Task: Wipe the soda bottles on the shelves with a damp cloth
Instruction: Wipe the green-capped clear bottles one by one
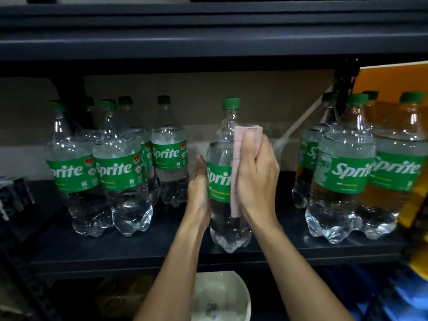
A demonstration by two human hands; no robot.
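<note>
A clear Sprite bottle (222,181) with a green cap and label stands upright at the middle of the dark shelf (162,249). My left hand (199,191) holds its left side at label height. My right hand (257,177) presses a folded pink cloth (238,163) against the bottle's right side, fingers curled over the cloth. Several more Sprite bottles (120,167) stand in a group to the left. Another group of Sprite bottles (342,172) stands to the right.
The shelf above (208,42) overhangs the bottle caps. A yellow box (403,89) leans behind the right group. A white bowl (220,297) sits below the shelf edge. Dark packets (14,195) lie at the far left.
</note>
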